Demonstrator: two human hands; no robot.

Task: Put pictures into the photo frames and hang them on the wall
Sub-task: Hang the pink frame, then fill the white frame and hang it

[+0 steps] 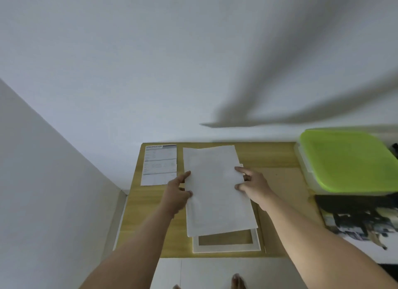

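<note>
Here your two hands hold a stack of white sheets [217, 189] over the wooden table [150, 219], one hand on each long edge. Your left hand [175, 194] pinches the left edge of the sheets, index finger stretched along the paper and thumb pressed in lower down. Your right hand [253, 186] grips the right edge the same way, index finger and thumb spread apart on top of the paper; the other fingers curl behind the edge and you cannot tell how they sit.

The top sheet lies slightly skewed against the one beneath it, so their corners fan out at the far end. The frame [226, 246], white with an open middle showing the wood, lies flat on the table under the near end of the sheets; only its near rail and corners show.

To the left, near the wall [150, 73], a printed spec sheet [159, 164] lies flat on the table, just beside the stack. To the right, a brown backing board [286, 194] rests on the table. Beyond it sits a box with a green lid [346, 159], and nearer you a dark picture [357, 222] lies at the right edge, too blurred to read.
</note>
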